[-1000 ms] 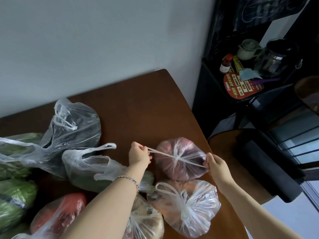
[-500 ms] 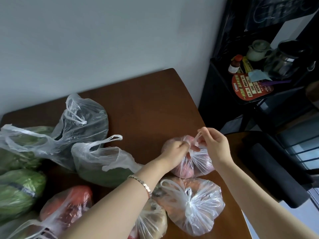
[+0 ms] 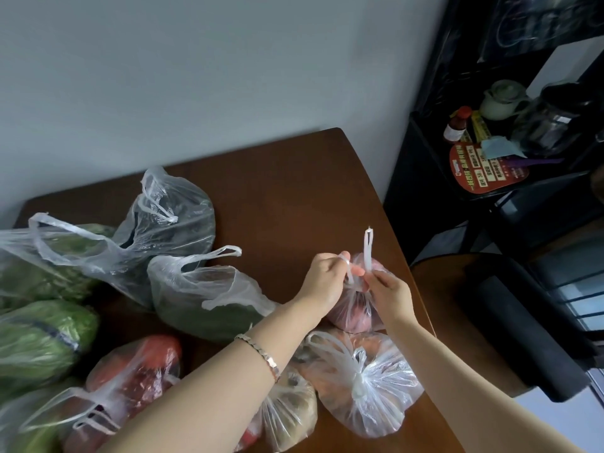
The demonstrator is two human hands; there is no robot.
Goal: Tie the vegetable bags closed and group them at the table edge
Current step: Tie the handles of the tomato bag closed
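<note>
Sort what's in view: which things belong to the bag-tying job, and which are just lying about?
Job: left hand and right hand on the handles of the pink bag; knotted bag; open green bag; dark bag; red bag; table.

Lying about: teapot, bottle, red card, chair.
</note>
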